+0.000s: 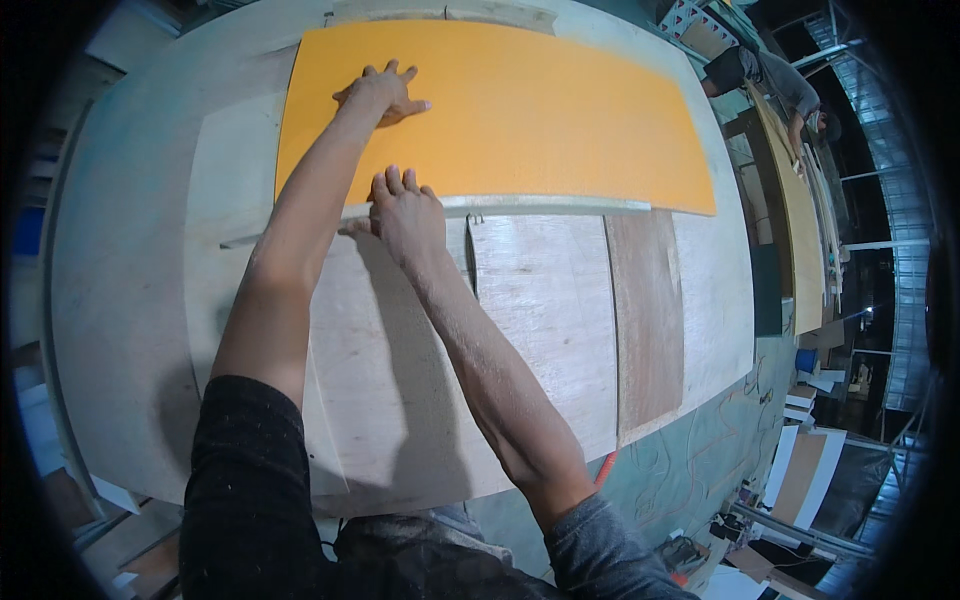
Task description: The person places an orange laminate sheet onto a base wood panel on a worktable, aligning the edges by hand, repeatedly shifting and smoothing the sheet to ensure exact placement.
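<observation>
A large orange laminate sheet (540,110) lies flat across the far part of a big work table, on top of plywood. My left hand (382,93) rests palm down on the sheet's left part, fingers spread. My right hand (405,212) presses at the sheet's near edge, fingers on the orange surface and over a thin pale edge strip (540,206) that runs along that edge. Neither hand holds anything.
Several plywood panels (545,320) of pale and brown tones cover the table (120,300). Another person (775,85) bends over long boards (795,230) at the far right. Offcuts, boards and cables lie on the floor (800,470) at the lower right.
</observation>
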Available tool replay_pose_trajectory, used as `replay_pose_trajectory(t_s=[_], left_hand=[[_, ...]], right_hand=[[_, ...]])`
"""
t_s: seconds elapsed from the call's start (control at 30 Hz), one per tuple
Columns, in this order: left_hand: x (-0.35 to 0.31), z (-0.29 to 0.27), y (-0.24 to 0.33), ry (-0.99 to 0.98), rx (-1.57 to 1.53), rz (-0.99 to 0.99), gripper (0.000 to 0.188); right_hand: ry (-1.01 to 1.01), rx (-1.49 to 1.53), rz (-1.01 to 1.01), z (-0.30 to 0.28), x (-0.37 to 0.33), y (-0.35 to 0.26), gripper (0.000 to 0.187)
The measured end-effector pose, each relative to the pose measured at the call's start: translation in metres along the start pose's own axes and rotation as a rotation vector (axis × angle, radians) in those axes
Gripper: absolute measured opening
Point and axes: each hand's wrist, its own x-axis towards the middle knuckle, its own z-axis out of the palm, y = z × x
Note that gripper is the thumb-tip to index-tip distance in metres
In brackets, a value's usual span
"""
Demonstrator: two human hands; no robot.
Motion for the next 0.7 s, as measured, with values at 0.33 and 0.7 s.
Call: replay_pose_trajectory(t_s=[0.33,0.7], left_hand=[[-0.133,0.029,0.028,0.014,-0.013,0.072,0.094],[-0.426,0.119,0.099,0.026,0.002,0.101,0.097]], right_hand=[[-0.003,0.098,0.011,-0.018,-0.136,-0.038,0.096],[-0.043,0.081,0.002,-0.045,-0.440,-0.113,0.089]])
